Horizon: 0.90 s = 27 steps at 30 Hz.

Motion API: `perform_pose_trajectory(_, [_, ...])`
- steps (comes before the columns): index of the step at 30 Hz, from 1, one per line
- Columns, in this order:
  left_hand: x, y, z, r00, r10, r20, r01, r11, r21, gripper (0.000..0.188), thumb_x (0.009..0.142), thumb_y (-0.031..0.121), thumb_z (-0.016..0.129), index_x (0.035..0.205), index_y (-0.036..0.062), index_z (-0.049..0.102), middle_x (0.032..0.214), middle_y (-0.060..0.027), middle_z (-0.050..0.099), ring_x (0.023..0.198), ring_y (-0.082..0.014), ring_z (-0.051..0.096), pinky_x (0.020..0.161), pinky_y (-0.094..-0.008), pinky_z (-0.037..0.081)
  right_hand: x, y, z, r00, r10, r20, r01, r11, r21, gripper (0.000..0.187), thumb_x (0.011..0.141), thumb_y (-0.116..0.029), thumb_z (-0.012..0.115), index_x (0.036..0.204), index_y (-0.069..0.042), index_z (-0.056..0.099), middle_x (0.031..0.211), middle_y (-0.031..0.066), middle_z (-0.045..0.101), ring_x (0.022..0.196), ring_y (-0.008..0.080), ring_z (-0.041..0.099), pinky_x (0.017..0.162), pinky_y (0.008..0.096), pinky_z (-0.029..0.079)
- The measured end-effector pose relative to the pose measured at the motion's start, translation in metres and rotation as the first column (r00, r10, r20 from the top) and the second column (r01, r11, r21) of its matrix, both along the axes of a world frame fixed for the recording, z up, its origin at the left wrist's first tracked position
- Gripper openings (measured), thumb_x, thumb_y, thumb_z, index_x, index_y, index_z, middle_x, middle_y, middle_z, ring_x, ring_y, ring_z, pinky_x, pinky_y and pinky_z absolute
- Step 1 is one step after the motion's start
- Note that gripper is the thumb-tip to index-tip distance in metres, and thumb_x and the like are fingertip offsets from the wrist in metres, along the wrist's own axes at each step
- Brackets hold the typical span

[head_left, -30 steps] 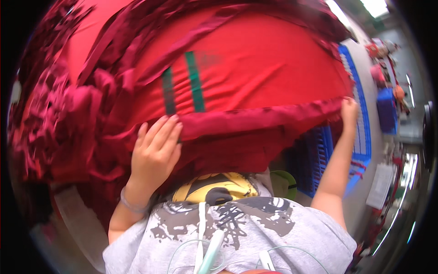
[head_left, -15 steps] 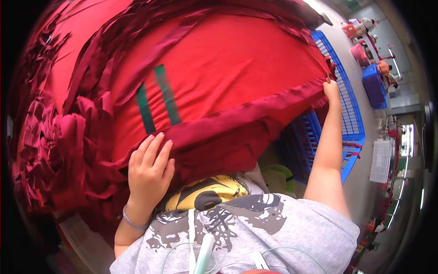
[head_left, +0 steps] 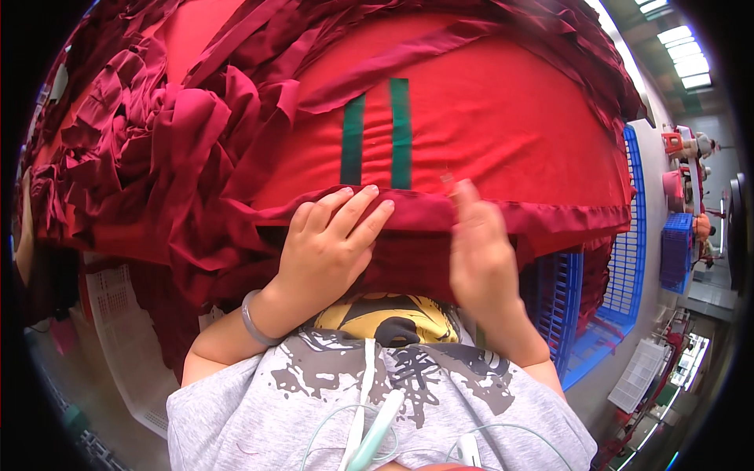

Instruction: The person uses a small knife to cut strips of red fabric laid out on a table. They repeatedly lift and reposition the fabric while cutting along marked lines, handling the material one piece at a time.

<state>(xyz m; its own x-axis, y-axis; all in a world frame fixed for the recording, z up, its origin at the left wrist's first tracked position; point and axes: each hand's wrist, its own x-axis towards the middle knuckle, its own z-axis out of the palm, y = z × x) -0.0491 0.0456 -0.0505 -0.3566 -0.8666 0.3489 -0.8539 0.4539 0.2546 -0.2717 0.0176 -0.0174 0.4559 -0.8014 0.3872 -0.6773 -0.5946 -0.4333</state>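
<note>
Along the maroon edge strip (head_left: 565, 217), the left hand (head_left: 328, 247) rests unclenched; the right hand (head_left: 484, 259) blurs, grip unclear.

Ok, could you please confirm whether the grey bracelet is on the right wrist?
No, the grey bracelet circles the wrist of the left hand.
</note>
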Motion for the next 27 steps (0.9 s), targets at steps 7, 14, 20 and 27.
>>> perform_pose_trajectory(7, [-0.004, -0.003, -0.007, 1.0, 0.005, -0.021, -0.006, 0.998, -0.058, 0.049, 0.072, 0.018, 0.072, 0.12, 0.0195, 0.066, 0.13, -0.0001, 0.058, 0.113, -0.0204, 0.053, 0.091, -0.0373, 0.04, 0.024, 0.024, -0.004, 0.959, 0.022, -0.282, 0.003, 0.996, 0.089, 0.043, 0.083, -0.011, 0.066, 0.124, 0.002, 0.061, 0.072, 0.0053, 0.057, 0.057, 0.017, 0.06, 0.048, 0.0304, 0.047])
perform_pose_trajectory(14, [-0.006, -0.002, -0.012, 0.999, 0.025, -0.027, -0.027, 0.997, -0.074, 0.049, 0.071, 0.018, 0.072, 0.12, 0.0196, 0.067, 0.131, 0.0003, 0.058, 0.112, -0.0195, 0.054, 0.091, -0.0364, 0.039, 0.034, 0.009, -0.018, 0.978, -0.201, -0.06, 0.197, 0.979, -0.058, 0.036, 0.084, -0.011, 0.067, 0.117, 0.002, 0.065, 0.062, 0.0057, 0.056, 0.048, 0.0208, 0.057, 0.044, 0.0338, 0.046])
perform_pose_trajectory(20, [0.001, -0.001, -0.004, 0.958, 0.023, -0.287, 0.002, 0.996, 0.084, 0.051, 0.074, 0.018, 0.073, 0.123, 0.0078, 0.063, 0.133, -0.0071, 0.058, 0.116, -0.0243, 0.055, 0.097, -0.0375, 0.042, 0.04, 0.02, -0.011, 0.997, -0.046, -0.064, 0.044, 0.999, -0.02, 0.036, 0.079, -0.011, 0.069, 0.114, -0.002, 0.068, 0.061, 0.0036, 0.054, 0.05, 0.0177, 0.056, 0.045, 0.0319, 0.044])
perform_pose_trajectory(27, [0.002, -0.002, -0.008, 0.993, -0.002, -0.116, 0.002, 1.0, 0.003, 0.047, 0.075, 0.015, 0.071, 0.12, 0.0041, 0.063, 0.13, -0.0086, 0.059, 0.117, -0.0244, 0.056, 0.096, -0.037, 0.044, 0.049, 0.021, -0.018, 0.989, -0.049, -0.142, 0.047, 0.999, -0.013, 0.034, 0.079, -0.011, 0.068, 0.112, 0.0, 0.069, 0.061, 0.0028, 0.054, 0.05, 0.0171, 0.055, 0.045, 0.0303, 0.043])
